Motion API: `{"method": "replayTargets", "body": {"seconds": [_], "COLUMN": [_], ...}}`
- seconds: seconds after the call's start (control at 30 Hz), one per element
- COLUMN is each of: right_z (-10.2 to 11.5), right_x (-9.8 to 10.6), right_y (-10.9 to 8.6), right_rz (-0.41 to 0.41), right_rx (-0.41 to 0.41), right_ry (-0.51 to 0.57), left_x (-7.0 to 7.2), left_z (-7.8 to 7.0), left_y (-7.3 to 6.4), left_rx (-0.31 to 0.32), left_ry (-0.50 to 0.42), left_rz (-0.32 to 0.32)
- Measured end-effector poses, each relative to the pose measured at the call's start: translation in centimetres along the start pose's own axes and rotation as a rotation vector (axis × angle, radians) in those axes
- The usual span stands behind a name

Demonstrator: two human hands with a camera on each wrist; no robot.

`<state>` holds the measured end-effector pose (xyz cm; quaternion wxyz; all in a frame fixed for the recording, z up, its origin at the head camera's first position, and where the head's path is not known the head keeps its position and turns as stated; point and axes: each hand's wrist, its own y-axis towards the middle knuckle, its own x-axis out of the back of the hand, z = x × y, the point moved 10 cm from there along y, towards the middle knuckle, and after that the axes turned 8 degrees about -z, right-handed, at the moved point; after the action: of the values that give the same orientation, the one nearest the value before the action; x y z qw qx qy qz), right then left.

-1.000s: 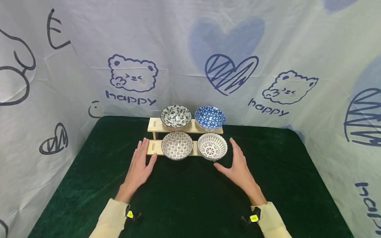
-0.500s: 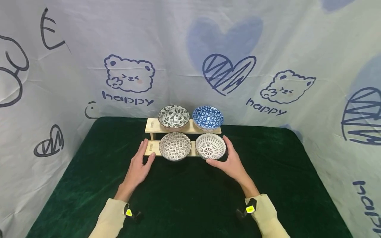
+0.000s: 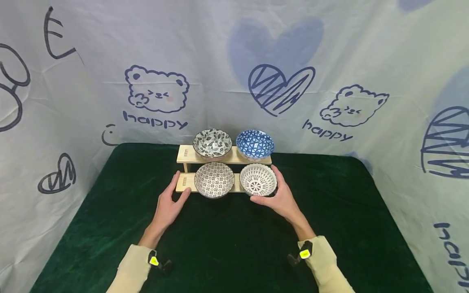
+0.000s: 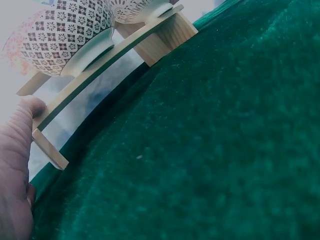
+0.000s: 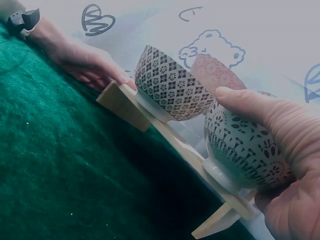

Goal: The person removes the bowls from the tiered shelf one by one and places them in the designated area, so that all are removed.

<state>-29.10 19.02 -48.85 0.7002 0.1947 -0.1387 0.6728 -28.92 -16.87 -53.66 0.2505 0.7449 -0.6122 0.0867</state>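
My right hand (image 3: 283, 199) grips a white scalloped bowl (image 3: 258, 180) with a dark petal pattern. In the right wrist view its thumb (image 5: 242, 102) lies at the bowl's rim, and the fingers go round the far side, mostly hidden. That bowl's foot is right at the lower board of a two-step wooden rack (image 3: 186, 182). At the rack's left end is my left hand (image 3: 166, 207), fingers fairly straight along the end and thumb at the front edge. Beside the held bowl, a brown-checked bowl (image 3: 214, 180) sits on the same lower board.
On the upper board stand a black-and-white leaf-patterned bowl (image 3: 212, 143) and a blue triangle-patterned bowl (image 3: 255, 144). Dark green cloth (image 3: 227, 244) covers the table. Close behind the rack hangs a pale printed curtain (image 3: 216, 61).
My right hand has moved left and forward from beside the scalloped bowl and taken hold of it. The left hand stays at the rack's left end. The head view has shifted slightly.
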Motion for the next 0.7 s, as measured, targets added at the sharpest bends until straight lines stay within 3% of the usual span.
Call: {"method": "replayTargets", "body": {"seconds": [0.3,0.7], "right_z": [-0.08,-0.01], "right_x": [-0.36,-0.75], "right_y": [0.04,0.05], "right_rz": [-0.013,-0.040], "right_rx": [0.012,0.031], "right_ry": [0.028,0.073], "left_x": [0.33,0.68], "left_z": [-0.02,0.34], "left_y": [0.18,0.61], "left_rx": [0.039,0.010], "left_ry": [-0.010,0.004], "left_rz": [0.045,0.061]}}
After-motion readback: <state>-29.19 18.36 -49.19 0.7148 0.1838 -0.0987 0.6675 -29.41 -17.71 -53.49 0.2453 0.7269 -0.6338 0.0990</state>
